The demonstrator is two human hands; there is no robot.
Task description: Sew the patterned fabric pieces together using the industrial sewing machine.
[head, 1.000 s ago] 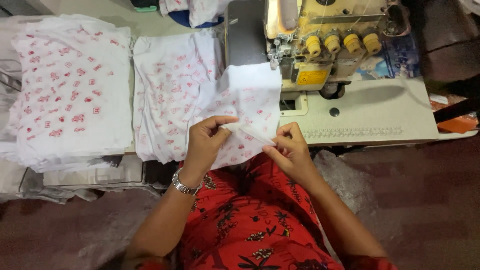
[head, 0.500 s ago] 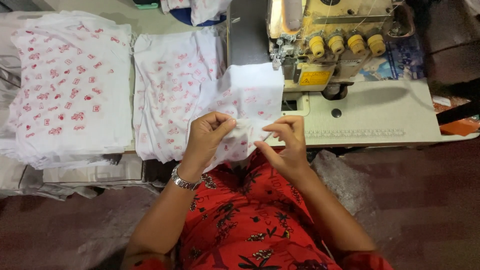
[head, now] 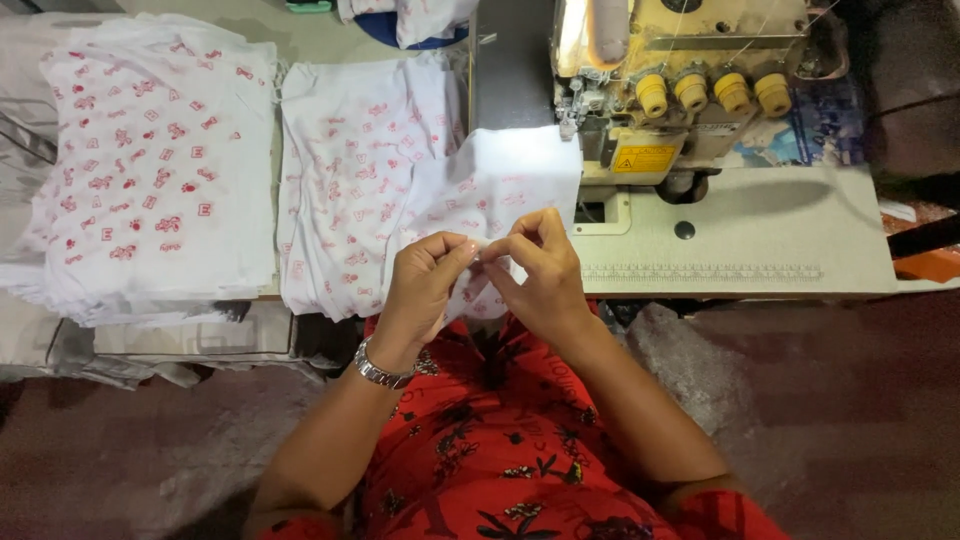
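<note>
A white fabric piece with small red prints (head: 505, 185) lies from the sewing machine's bed down toward my lap. My left hand (head: 425, 285), with a metal watch at the wrist, pinches the near edge of this piece. My right hand (head: 540, 270) pinches the same edge right beside it, fingertips of both hands almost touching. The pale yellow overlock sewing machine (head: 680, 80) with yellow thread knobs stands just beyond the fabric.
Two stacks of the same printed white fabric lie to the left: a big one (head: 150, 170) at far left and a smaller one (head: 350, 180) next to the machine. The machine's light table (head: 780, 230) extends right. A grey floor lies below.
My hands have come together: the right hand moved left and up along the fabric edge until its fingertips met the left hand's. The fabric edge is now gathered between them.
</note>
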